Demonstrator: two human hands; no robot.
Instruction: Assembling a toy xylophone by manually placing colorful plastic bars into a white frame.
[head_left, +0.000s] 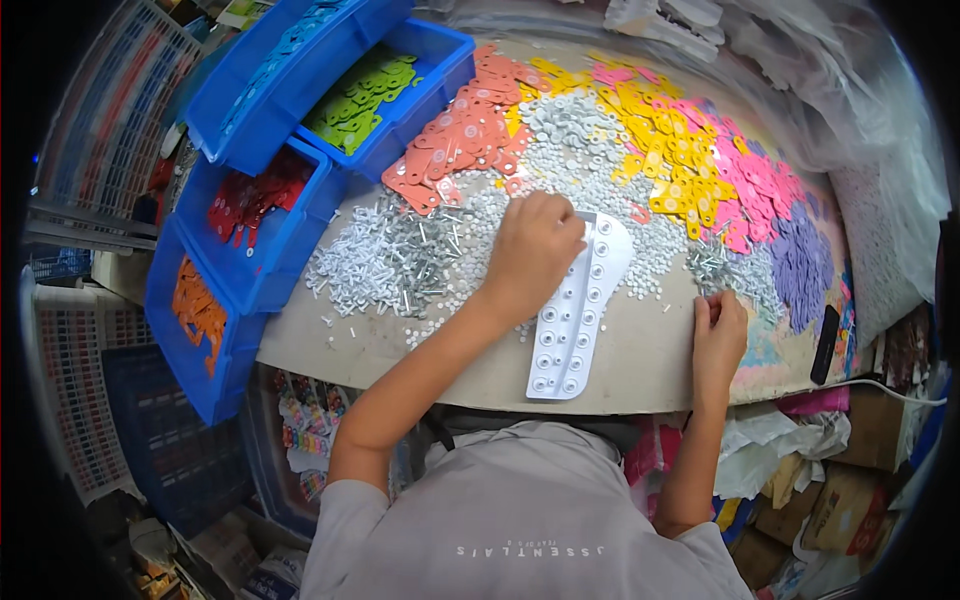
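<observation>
A white plastic plate (575, 320), long with a flared far end, lies in front of me with rows of round sockets along it. My left hand (537, 248) reaches over its far left part, fingers curled together at the sockets; what they hold, if anything, is hidden. To the right, my right hand (721, 335) rests at the near edge of a pile of metal screws (725, 262). Its thumb and fingers are pinched, and anything between them is too small to make out. Small white round caps (580, 130) are scattered beyond the plate.
White pegs (365, 255) and more screws lie left of the plate. Flat coloured pieces form heaps: coral (460, 135), yellow (685, 165), pink (760, 190), purple (802, 265). Blue bins (285, 265) stand at the left. A black object (825, 345) and white cable (885, 384) lie right.
</observation>
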